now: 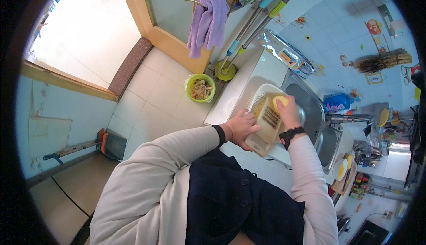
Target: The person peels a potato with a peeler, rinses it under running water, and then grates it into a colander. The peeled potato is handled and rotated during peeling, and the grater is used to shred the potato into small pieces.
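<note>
My right hand grips a pale yellow peeled vegetable, likely a potato, at the far end of a box grater. The grater is a beige plastic tray with a metal grating plate in its middle. My left hand holds the near side of the grater, fingers over its edge. Beneath the grater sits a white slotted plastic basket on the counter's edge beside the sink. What lies inside the basket is mostly hidden by the grater and my hands.
A stainless-steel double sink with a faucet lies right of the basket. On the floor stands a green waste bin with scraps, near two mops. A cutting board and white bowl are farther along the counter.
</note>
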The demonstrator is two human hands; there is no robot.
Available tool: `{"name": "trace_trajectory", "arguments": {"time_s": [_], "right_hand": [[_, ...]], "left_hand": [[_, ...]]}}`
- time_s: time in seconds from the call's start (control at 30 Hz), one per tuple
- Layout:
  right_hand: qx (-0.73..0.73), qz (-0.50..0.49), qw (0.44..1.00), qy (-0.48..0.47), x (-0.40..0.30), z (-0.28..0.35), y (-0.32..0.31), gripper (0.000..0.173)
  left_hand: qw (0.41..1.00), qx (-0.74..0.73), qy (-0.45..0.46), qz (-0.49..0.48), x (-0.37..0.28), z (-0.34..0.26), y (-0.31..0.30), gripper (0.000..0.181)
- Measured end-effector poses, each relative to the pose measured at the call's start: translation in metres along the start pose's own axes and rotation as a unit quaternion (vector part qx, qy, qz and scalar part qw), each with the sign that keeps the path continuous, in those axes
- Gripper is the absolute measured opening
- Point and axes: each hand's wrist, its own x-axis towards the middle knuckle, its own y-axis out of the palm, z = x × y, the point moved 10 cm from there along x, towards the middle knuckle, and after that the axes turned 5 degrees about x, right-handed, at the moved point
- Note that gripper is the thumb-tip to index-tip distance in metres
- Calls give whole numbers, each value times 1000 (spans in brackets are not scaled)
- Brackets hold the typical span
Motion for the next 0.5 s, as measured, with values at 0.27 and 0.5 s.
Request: {"name": "trace_trajectory", "arguments": {"time_s": [0.27, 0.5], "right_hand": [[-23, 160, 984, -79, -82, 41, 1, 47], [-18, 83, 996, 0, -20, -5, 29, 50]], "left_hand": [[1000, 3, -6, 29, 1, 0, 3, 77], [1000, 7, 0, -12, 0, -3, -3, 77]]}}
